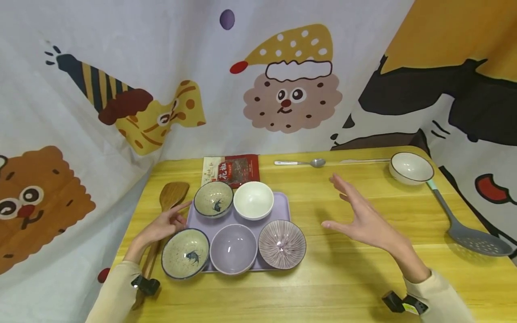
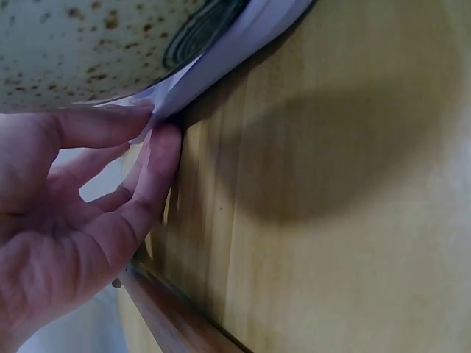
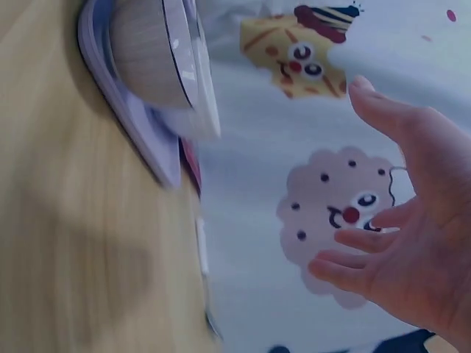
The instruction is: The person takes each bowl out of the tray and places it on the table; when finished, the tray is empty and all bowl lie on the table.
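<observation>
Nearest in is the speckled fish bowl (image 1: 186, 253) on the near-left corner of the lavender tray (image 1: 282, 202). The left hand (image 1: 163, 226) pinches the tray's left edge, fingers curled on it. The right hand (image 1: 363, 217) hovers open over the table (image 1: 343, 287), right of the tray, touching nothing.

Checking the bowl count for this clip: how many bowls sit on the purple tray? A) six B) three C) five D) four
C: the tray carries five bowls, two in the back row and three in front; a sixth white bowl stands apart on the table at the far right.
</observation>
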